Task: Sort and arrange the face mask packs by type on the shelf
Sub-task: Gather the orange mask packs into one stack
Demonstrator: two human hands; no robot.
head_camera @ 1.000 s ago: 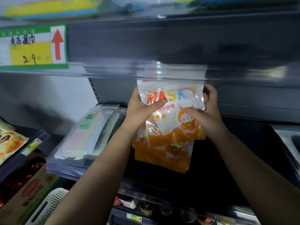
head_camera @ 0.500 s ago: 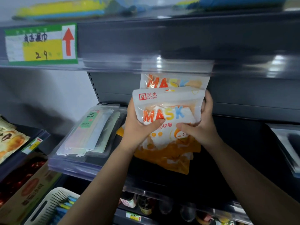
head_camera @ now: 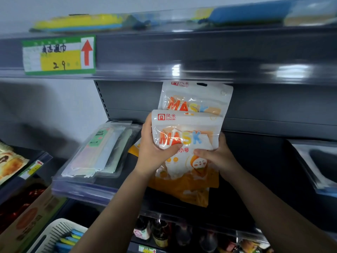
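I hold a bundle of orange-and-white "MASK" packs upright over the dark middle shelf (head_camera: 255,189). The front pack (head_camera: 186,128) sits lower than the pack behind it (head_camera: 197,99), which sticks up above. My left hand (head_camera: 155,152) grips the bundle's left side, thumb across the front. My right hand (head_camera: 217,157) grips the right side, fingers on the front. A stack of clear "FACE MASK" packs (head_camera: 98,152) with pastel masks lies flat on the shelf to the left.
The upper shelf's edge carries a green and yellow price tag (head_camera: 58,55) and hangs just above the packs. A grey tray (head_camera: 317,161) sits at right. Below are bottles (head_camera: 160,232), a white basket (head_camera: 51,236) and snack packs (head_camera: 9,165) at left.
The bundle has come down and toward me from under the upper shelf's edge. The front pack has slid lower than the one behind, so both tops show.
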